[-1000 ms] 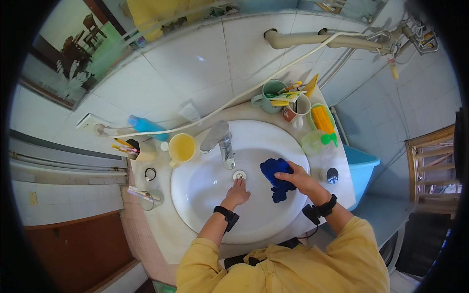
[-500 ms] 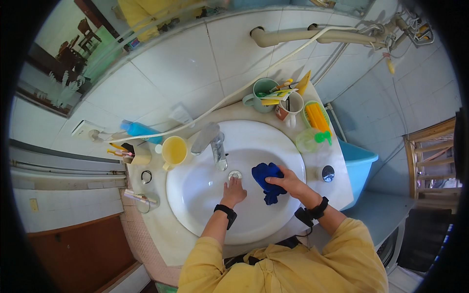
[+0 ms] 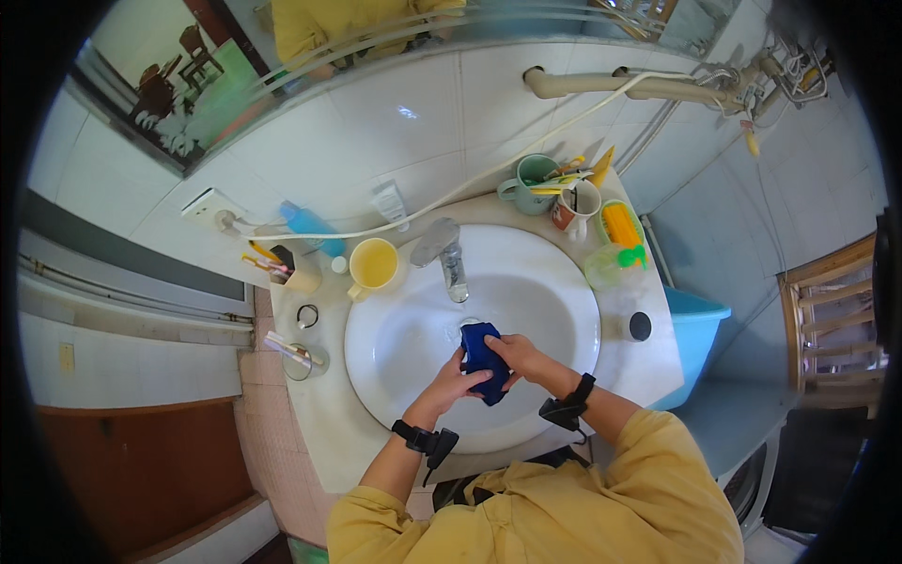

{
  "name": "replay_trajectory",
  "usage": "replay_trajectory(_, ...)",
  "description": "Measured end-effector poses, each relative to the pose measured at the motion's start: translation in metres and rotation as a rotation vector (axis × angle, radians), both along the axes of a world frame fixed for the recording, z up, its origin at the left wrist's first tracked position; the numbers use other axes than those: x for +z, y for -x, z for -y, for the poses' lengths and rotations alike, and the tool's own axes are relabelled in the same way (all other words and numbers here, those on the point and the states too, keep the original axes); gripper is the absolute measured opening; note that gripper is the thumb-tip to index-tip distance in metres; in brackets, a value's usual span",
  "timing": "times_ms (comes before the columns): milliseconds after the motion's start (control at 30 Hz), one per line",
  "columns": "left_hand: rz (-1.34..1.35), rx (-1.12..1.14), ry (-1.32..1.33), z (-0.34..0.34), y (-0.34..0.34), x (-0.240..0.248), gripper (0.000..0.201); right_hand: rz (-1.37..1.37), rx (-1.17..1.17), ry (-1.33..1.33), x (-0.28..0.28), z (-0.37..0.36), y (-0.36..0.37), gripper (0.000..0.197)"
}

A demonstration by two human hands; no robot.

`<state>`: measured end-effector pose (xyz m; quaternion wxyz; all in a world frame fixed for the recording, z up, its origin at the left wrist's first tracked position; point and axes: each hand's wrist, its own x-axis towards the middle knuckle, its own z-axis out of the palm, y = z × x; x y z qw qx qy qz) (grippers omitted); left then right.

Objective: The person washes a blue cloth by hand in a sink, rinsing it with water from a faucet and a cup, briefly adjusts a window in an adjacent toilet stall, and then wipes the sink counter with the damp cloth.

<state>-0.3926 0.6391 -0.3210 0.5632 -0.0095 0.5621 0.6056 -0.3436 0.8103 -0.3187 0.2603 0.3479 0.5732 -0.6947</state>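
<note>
A folded dark blue cloth (image 3: 484, 362) is held over the white oval sink (image 3: 385, 376) between both my hands. My left hand (image 3: 451, 383) grips its left side, thumb laid across the front. On the cloth's right edge, my right hand (image 3: 520, 357) is closed with the thumb near the top. Just behind the cloth is the drain (image 3: 469, 323), partly covered by it. The chrome faucet (image 3: 454, 268) rises from the sink's back rim; whether water runs from it I cannot make out.
Left of the faucet stand a yellow mug (image 3: 374, 264), a blue bottle (image 3: 315, 228) and a toothbrush glass (image 3: 307, 362). Toward the right are a green mug (image 3: 534, 179), a white mug (image 3: 573, 211), a green-pump bottle (image 3: 613, 268) and a dark round lid (image 3: 640, 326).
My left hand has lifted from the drain and taken hold of the cloth. My right hand has brought the cloth left toward the sink's middle. The whole view has shifted slightly.
</note>
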Motion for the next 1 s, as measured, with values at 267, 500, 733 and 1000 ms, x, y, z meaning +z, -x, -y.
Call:
replay_trajectory(267, -0.653, 0.379, 0.448, 0.056, 0.03, -0.054, 0.049, -0.05, 0.412, -0.783, -0.066, -0.022, 0.029, 0.044)
replay_trajectory(500, -0.245, 0.418, 0.418, 0.062, 0.011, -0.046, 0.055, -0.644, 0.76, -1.457, -0.102, 0.025, 0.016, 0.043)
replay_trajectory(733, 0.256, 0.52, 0.388, 0.043, 0.006, -0.038, 0.052, -0.252, 0.799, -0.422, -0.08, 0.04, 0.028, 0.035)
replay_trajectory(1000, 0.239, 0.618, -0.043, 0.04, 0.011, -0.089, 0.031, -0.405, 0.611, -0.613, -0.027, 0.08, 0.025, 0.031)
